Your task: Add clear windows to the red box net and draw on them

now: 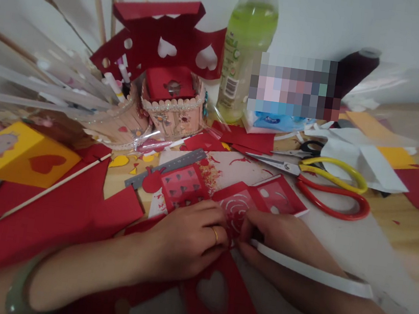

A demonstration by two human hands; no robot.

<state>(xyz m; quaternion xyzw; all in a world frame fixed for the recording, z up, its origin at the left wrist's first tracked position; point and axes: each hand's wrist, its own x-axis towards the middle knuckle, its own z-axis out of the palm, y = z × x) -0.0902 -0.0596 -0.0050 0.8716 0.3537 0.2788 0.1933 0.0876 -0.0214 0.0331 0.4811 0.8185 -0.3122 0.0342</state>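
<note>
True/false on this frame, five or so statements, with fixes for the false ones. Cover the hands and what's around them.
1. The right hand holds a white strip. True.
2. The green bangle is on the right arm. False: it is on the left arm.
3. The left hand wears a ring. True.
4. The scissors with the yellow handle loop have a matching second loop. False: the other loop is red.
5. The bottle is empty. False: it contains yellow-green liquid.
</note>
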